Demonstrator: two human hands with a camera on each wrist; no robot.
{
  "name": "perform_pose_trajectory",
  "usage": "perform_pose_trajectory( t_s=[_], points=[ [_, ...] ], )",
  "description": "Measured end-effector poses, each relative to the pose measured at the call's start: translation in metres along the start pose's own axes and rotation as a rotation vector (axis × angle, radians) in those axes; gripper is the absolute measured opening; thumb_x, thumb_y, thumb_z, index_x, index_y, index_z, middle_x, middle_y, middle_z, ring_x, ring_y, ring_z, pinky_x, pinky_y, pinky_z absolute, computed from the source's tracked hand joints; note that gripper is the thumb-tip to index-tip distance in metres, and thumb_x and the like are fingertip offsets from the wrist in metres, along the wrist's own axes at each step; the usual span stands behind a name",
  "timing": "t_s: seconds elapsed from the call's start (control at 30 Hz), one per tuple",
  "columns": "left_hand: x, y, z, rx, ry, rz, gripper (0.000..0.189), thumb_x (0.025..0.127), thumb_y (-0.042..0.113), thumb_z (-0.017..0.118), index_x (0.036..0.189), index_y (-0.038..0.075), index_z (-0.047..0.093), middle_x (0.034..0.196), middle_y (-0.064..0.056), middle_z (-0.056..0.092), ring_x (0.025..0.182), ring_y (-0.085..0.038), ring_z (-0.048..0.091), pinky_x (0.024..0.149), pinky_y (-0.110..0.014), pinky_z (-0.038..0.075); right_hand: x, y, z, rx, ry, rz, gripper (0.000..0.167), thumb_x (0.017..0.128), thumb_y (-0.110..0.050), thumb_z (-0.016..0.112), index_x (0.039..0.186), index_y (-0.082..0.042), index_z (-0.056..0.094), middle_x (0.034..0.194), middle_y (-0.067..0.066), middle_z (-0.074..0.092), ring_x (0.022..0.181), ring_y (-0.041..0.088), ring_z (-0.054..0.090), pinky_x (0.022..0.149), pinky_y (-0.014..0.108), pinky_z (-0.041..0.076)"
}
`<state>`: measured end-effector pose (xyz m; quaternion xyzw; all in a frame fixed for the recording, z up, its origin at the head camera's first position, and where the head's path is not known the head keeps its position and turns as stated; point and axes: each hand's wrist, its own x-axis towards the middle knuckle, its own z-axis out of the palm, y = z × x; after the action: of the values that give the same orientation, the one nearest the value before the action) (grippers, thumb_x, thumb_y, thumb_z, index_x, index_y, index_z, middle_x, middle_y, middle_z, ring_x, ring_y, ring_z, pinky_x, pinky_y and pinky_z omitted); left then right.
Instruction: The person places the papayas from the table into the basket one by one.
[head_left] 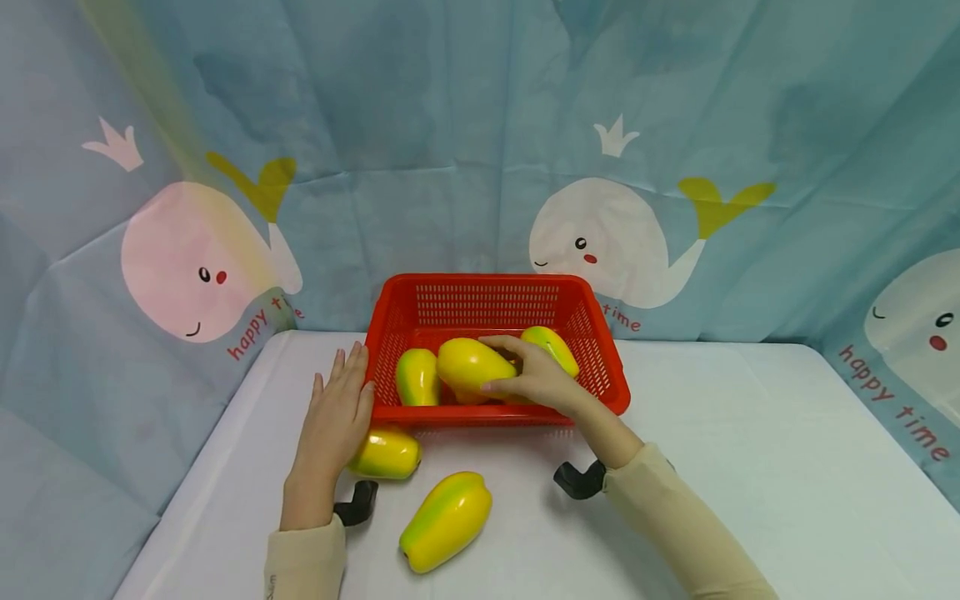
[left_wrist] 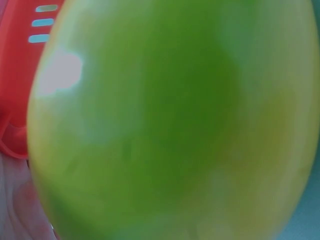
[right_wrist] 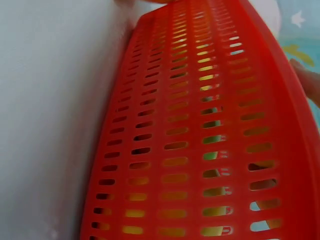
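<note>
Head view: a red basket [head_left: 497, 310] stands at the table's [head_left: 750, 467] 12 o'clock edge, before a whale-print backdrop [head_left: 600, 233]. The right hand [head_left: 536, 375] reaches over the near rim, fingers curled around a yellow-green papaya [head_left: 468, 367] inside the basket. Two further papayas lie in the basket, one at 9 o'clock [head_left: 417, 377] and one at 3 o'clock [head_left: 553, 346] of the held fruit. The left hand [head_left: 337, 417] lies flat, fingers straight, against the basket's 9 o'clock corner and touching a fourth papaya [head_left: 386, 454] on the table. A fifth papaya [head_left: 446, 521] lies at 6 o'clock. Judged progress: three fruits in the basket, two outside
</note>
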<state>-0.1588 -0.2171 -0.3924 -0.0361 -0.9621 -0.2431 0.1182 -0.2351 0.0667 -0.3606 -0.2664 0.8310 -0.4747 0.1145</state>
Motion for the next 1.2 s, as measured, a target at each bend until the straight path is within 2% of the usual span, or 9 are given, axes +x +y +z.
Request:
perform_pose_trajectory(
  t_s=[0.43,0.7,0.93,1.03,1.2],
  points=[
    [0.001,-0.001,0.0,0.002,-0.003,-0.004,0.057,0.1,0.025,0.038,0.15,0.003,0.02,0.154,-0.016,0.02,0.142,-0.034,0.011,0.111,-0.059,0.003,0.01,-0.003,0.001,-0.081,-0.182,0.05,0.062,0.078,-0.031,0.078,0.134,-0.027,0.051,0.13,-0.005,0.052,0.117,0.015,0.047,0.103,0.038,0.038],
    [0.002,0.0,0.001,-0.001,-0.002,-0.001,0.057,0.1,0.025,0.039,0.149,0.002,0.021,0.154,-0.016,0.021,0.142,-0.034,0.011,0.111,-0.06,0.004,0.014,0.0,0.003,-0.267,-0.195,0.026,0.057,0.082,-0.02,0.073,0.135,-0.014,0.052,0.132,0.003,0.054,0.118,0.02,0.049,0.103,0.04,0.038],
    [0.004,0.001,-0.001,-0.004,0.002,-0.002,0.058,0.1,0.025,0.04,0.15,0.003,0.021,0.154,-0.015,0.021,0.142,-0.034,0.012,0.111,-0.059,0.004,0.017,0.006,0.002,-0.224,-0.191,0.015,0.057,0.081,-0.017,0.075,0.134,-0.014,0.053,0.131,0.002,0.055,0.116,0.018,0.051,0.103,0.038,0.038],
    [0.004,0.0,0.0,0.001,0.001,-0.005,0.057,0.1,0.025,0.039,0.149,0.003,0.021,0.154,-0.015,0.021,0.142,-0.034,0.012,0.111,-0.059,0.004,0.019,0.007,0.003,-0.237,-0.194,0.001,0.055,0.081,-0.016,0.075,0.132,-0.013,0.055,0.131,0.003,0.055,0.115,0.019,0.051,0.103,0.038,0.038],
    [0.003,0.0,0.001,-0.004,-0.001,-0.01,0.057,0.1,0.024,0.039,0.149,0.003,0.022,0.154,-0.015,0.021,0.142,-0.033,0.012,0.111,-0.059,0.004,0.019,0.007,0.004,-0.272,-0.196,0.03,0.056,0.081,-0.017,0.075,0.132,-0.01,0.054,0.131,0.005,0.056,0.115,0.02,0.052,0.103,0.038,0.039]
  ],
)
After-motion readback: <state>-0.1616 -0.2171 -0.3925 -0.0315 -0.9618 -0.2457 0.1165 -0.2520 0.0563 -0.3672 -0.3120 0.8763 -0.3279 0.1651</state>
